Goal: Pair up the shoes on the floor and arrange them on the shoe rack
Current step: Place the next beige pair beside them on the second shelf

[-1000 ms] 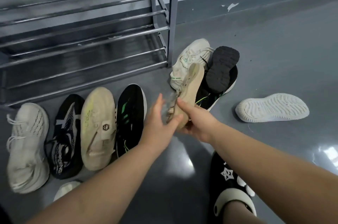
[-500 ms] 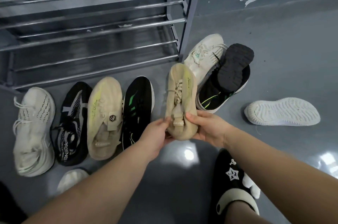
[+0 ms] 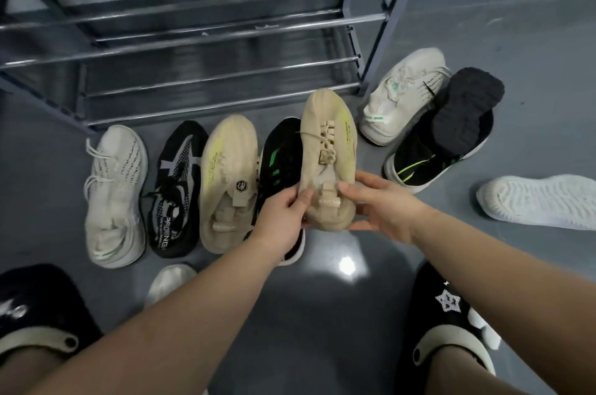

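Note:
I hold a beige knit shoe by its heel, toe pointing away, above the floor. My left hand grips its left side and my right hand its right side. Its matching beige shoe lies in a row on the floor with a white shoe, a black-and-white shoe and a black shoe with green marks, which the held shoe partly covers. The metal shoe rack stands behind the row, its bars bare.
Right of the rack lie a white shoe with green trim, a black shoe with another sole-up on it, and a white shoe sole-up. A white toe shows near my left arm. My feet wear black slippers.
The beige shoe was turned from sole-side-up to upright and brought left over the row. Both hands now grip its heel. The view has shifted, showing more of the rack and both my feet.

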A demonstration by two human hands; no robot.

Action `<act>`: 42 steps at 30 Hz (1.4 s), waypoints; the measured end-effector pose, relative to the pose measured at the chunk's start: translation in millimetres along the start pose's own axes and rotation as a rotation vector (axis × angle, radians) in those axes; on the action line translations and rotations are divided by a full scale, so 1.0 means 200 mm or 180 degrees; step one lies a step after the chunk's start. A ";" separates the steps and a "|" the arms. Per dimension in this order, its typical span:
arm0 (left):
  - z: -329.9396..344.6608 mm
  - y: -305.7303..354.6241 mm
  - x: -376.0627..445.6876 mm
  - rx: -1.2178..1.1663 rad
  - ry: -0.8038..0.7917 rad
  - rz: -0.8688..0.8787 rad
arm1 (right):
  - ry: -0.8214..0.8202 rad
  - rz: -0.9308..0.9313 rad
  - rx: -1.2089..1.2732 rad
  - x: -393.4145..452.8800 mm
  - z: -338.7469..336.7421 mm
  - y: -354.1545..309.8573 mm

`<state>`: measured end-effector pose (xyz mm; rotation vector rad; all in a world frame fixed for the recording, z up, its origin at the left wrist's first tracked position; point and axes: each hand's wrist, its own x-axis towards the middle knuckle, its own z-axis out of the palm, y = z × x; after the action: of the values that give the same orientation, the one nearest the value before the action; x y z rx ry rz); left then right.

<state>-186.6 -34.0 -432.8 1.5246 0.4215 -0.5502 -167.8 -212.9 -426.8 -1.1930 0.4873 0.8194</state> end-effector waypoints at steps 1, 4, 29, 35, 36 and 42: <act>-0.04 -0.01 -0.01 0.0017 0.0031 0.0025 | -0.0010 0.0021 -0.0057 0.02 0.04 0.01; -0.19 -0.04 -0.05 0.0332 0.0041 0.0158 | -0.0099 0.0099 -0.0137 0.06 0.17 0.03; -0.54 -0.20 -0.12 -0.1458 0.1180 -0.1336 | 0.0015 0.0241 -0.0753 0.11 0.32 0.15; -0.60 0.00 -0.34 -0.1952 0.0866 -0.1205 | -0.0331 0.0167 -0.0652 -0.04 0.41 0.01; -0.60 0.03 -0.38 -0.1966 0.0813 -0.1144 | -0.0406 0.0136 -0.0602 -0.08 0.43 -0.02; -0.60 0.22 -0.64 -0.1962 0.0576 -0.0779 | -0.0527 -0.0204 -0.0734 -0.37 0.56 -0.20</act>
<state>-255.6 92.8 -324.8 0.9342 0.8408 -0.4171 -192.6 -134.9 -314.4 -1.3319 0.2220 0.9283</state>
